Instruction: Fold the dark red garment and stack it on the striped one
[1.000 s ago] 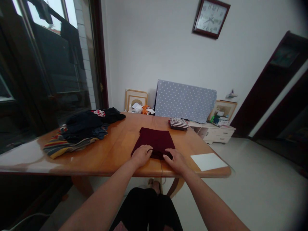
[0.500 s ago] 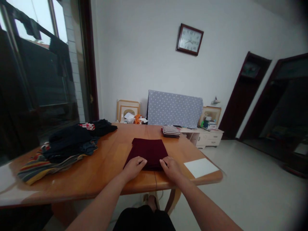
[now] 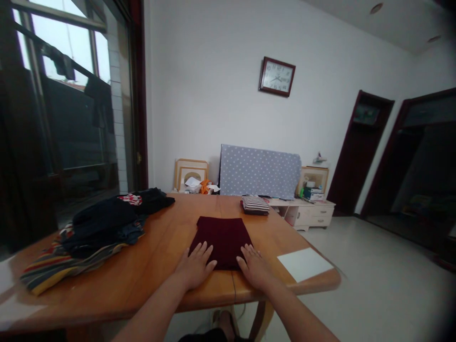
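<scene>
A dark red folded garment (image 3: 223, 240) lies flat on the wooden table (image 3: 171, 242), close to its front edge. My left hand (image 3: 195, 267) rests on the garment's near left corner, fingers spread and palm down. On the near right corner lies my right hand (image 3: 253, 266), also open, its fingers stretched forward over the cloth. Neither hand grips the fabric. Which kind of garment it is cannot be made out from the folded shape.
A heap of dark and striped clothes (image 3: 103, 228) covers the table's left side. Folded striped clothes (image 3: 255, 205) sit at the far edge. A white sheet (image 3: 305, 264) lies near the right corner. Beyond stand a white cabinet (image 3: 313, 214) and a dotted cloth cover (image 3: 260, 171).
My fingers have gone from curled at the garment's near corners to spread flat on it. The view has tilted up slightly, so everything sits lower in the picture.
</scene>
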Demonstrator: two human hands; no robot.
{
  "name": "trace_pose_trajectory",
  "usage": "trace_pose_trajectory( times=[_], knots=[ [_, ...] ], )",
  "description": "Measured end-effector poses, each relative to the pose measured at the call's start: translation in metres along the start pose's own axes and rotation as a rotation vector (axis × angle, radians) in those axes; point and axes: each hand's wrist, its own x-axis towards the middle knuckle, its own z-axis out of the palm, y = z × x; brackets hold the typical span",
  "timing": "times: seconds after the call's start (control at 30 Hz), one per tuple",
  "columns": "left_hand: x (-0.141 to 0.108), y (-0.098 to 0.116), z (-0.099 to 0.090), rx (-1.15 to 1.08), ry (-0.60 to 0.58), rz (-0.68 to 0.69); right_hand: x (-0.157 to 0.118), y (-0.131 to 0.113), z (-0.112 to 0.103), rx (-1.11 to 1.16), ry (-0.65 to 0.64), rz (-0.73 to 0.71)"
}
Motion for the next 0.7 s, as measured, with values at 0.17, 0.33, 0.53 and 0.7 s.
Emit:
trace_pose_trajectory(
  times=[0.17, 0.33, 0.53, 0.7],
  knots=[
    [-0.004, 0.000, -0.005, -0.022, -0.043, -0.002, -0.007, -0.002, 0.001, -0.043, -0.007, 0.010],
    [-0.001, -0.006, -0.012, -0.065, -0.106, -0.006, -0.007, 0.002, -0.001, -0.018, -0.020, -0.001],
    [0.031, -0.007, -0.027, -0.083, 0.106, 0.041, 0.026, 0.008, -0.029, 0.089, 0.018, -0.047],
    [0.084, 0.004, -0.022, -0.036, 0.213, 0.085, 0.077, -0.007, -0.040, 0.100, 0.130, -0.043]
  ],
)
